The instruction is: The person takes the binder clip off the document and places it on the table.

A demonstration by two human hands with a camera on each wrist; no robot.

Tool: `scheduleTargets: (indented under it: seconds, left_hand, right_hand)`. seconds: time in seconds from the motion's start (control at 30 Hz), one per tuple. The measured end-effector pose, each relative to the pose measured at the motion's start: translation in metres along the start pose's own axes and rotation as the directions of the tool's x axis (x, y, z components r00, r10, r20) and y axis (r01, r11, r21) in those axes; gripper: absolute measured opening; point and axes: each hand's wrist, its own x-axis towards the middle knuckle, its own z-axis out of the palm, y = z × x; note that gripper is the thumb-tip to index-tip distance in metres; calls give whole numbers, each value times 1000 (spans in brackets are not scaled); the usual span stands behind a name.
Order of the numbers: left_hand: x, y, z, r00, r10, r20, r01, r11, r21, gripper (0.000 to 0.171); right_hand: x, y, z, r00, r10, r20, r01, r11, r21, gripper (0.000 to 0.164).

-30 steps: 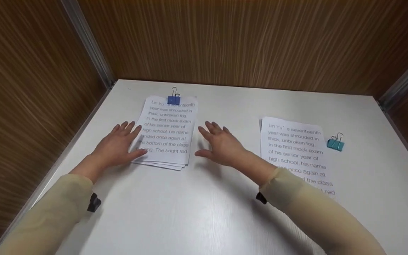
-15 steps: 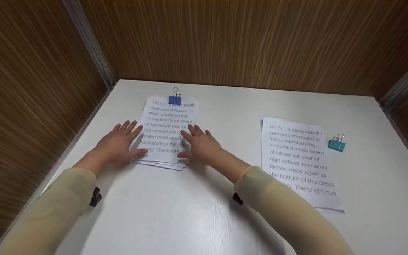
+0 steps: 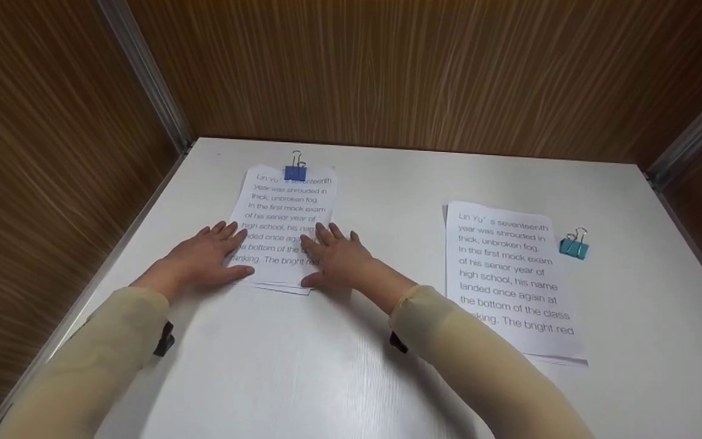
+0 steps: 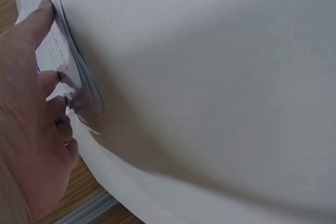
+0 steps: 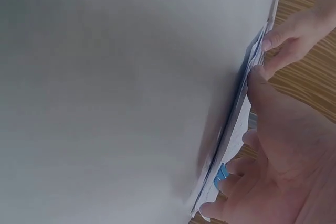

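Observation:
A stack of printed white sheets [image 3: 287, 210] lies at the left of the table, its lower edges slightly uneven. At the stack's top edge is a blue binder clip [image 3: 295, 173] with wire handles raised; whether it grips the sheets I cannot tell. My left hand [image 3: 202, 259] rests along the stack's left edge, fingers spread and thumb over the lower corner. On the opposite side, my right hand [image 3: 340, 259] touches the right edge, its fingertips over the print. The right wrist view shows the right thumb [image 5: 258, 80] at the stack's lower edge.
A second stack of printed sheets [image 3: 503, 274] lies to the right, partly beneath the right sleeve's view line. Beside it stands a teal binder clip [image 3: 574, 245]. Wood-grain panels [image 3: 412, 73] enclose the white table [image 3: 278, 372] at the back and sides.
My right hand has moved left from the bare table onto the left stack's right edge. The left hand has shifted slightly nearer to me along its edge. Both clips stay put.

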Motion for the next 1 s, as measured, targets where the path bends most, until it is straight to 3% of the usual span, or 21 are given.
scheduleTargets:
  seconds: [0.47,0.77,1.0]
  left_hand:
    - [1,4,-5,993,-82,80,87,995,-55,95]
    - [6,22,-3,996,-59,67,60,998,-20,96]
    - [9,42,4,998,-38,56,38,999,-3,98]
  right_hand:
    - [2,7,3,998,-45,40,46,999,-28,78]
    - [-5,21,2,998,-31,59,32,999,-20,74]
    - [-21,38,3,998,-47,39,48,999,-4,74]
